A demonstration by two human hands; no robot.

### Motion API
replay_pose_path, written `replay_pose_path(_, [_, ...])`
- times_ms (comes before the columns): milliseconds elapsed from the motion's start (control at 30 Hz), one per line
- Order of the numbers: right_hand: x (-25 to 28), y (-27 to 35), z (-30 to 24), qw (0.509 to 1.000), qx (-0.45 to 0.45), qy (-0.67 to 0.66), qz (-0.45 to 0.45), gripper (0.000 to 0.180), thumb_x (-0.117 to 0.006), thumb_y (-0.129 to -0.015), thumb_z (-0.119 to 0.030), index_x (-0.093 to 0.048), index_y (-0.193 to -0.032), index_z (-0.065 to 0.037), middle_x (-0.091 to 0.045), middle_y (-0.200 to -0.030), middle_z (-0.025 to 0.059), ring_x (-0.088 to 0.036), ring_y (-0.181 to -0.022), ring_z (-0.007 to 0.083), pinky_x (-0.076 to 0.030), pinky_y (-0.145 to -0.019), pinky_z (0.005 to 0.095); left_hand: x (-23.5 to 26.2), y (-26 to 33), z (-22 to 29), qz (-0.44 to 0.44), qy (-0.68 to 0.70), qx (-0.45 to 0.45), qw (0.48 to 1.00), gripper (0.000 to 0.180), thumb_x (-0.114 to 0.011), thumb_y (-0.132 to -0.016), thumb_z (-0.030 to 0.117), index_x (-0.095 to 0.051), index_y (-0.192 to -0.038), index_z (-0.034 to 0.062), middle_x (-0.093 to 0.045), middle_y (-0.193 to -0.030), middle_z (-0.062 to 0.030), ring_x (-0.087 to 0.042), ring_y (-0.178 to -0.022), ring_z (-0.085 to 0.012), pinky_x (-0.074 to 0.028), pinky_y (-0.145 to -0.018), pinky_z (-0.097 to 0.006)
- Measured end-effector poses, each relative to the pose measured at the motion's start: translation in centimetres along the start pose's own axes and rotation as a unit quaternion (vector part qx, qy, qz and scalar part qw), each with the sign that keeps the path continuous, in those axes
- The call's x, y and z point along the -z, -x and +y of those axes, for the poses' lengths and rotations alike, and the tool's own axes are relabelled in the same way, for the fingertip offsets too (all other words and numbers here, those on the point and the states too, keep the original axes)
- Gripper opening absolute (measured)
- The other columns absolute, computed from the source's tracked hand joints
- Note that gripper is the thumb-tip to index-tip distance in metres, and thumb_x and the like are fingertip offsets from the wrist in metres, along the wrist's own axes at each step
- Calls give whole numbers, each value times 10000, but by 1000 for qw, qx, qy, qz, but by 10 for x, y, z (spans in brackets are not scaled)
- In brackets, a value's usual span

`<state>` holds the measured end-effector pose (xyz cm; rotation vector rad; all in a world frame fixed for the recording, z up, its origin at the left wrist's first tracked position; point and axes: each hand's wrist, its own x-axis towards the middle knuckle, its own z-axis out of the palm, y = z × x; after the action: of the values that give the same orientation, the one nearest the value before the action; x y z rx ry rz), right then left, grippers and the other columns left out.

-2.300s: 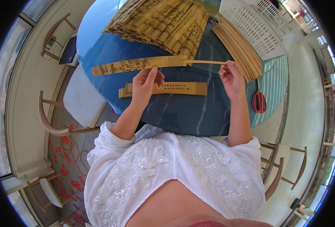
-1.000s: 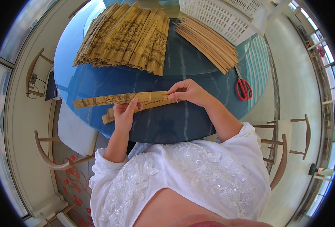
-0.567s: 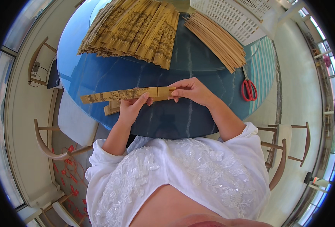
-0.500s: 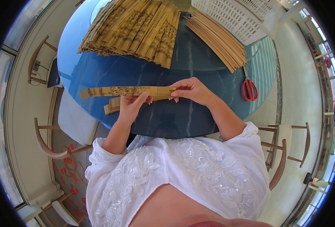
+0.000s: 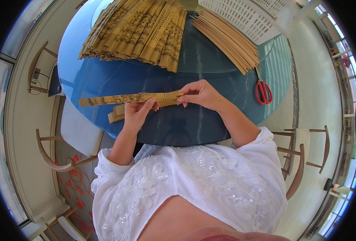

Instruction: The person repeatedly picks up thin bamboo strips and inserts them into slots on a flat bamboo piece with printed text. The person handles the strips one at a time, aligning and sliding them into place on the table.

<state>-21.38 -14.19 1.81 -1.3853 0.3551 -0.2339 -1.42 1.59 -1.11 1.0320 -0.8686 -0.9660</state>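
Observation:
My left hand (image 5: 138,114) pinches a long gold paper sleeve (image 5: 113,99) with dark printing, held level just above the near part of the table. My right hand (image 5: 201,95) closes thumb and fingers on the sleeve's right end. Whether anything is inside the sleeve is hidden. Under it, by my left hand, a few folded gold strips (image 5: 117,114) show only in part. Farther back lies a big fanned pile of the same gold sleeves (image 5: 139,34). To its right is a bundle of long, thin pale wooden sticks (image 5: 227,41), looking like chopsticks.
Red-handled scissors (image 5: 263,92) lie near the right edge of the dark blue round table (image 5: 182,130). A white slotted plastic basket (image 5: 242,17) stands at the back right. Wooden chairs surround the table, one close at left (image 5: 78,128), another at right (image 5: 300,154).
The sleeve's left end has dipped a little and its blur is gone. Both hands keep their hold in nearly the same place. The whole view has shifted slightly.

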Motion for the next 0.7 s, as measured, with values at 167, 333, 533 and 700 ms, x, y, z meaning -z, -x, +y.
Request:
replay_pose_path(167, [11, 5, -11, 998, 22, 2, 52, 234, -699, -874, -89, -690, -1093, -7, -714, -906, 49, -632, -747, 87, -507, -700, 214, 3, 1, 0, 31, -11, -7, 999, 107, -609, -944, 72, -651, -999, -9, -683, -863, -94, -633, -733, -156, -517, -663, -284])
replay_pose_path(333, [59, 16, -19, 715, 166, 465, 495, 166, -729, -809, -130, -707, -965, -80, -652, -837, 57, -605, -802, 236, -494, -729, 343, 2, -3, 2, 104, 29, -8, 994, 100, -604, -949, 76, -646, -974, -11, -673, -840, -83, -633, -726, -154, -509, -672, -282])
replay_pose_path(533, [83, 26, -12, 541, 101, 606, 574, 139, -721, -819, -194, -706, -913, -94, -626, -926, 57, -576, -932, 296, -481, -808, 389, 4, -3, 3, 106, 55, -14, 993, 113, -600, -952, 82, -649, -989, -12, -679, -848, -84, -644, -740, -159, -517, -684, -294])
replay_pose_path(700, [87, 25, -3, 573, 48, 598, 558, 145, -720, -820, -207, -702, -897, -86, -626, -933, 63, -571, -942, 300, -478, -818, 398, 7, -3, 3, 110, 52, -4, 993, 162, -596, -959, 113, -647, -1040, -18, -699, -903, -123, -679, -797, -198, -542, -718, -310])
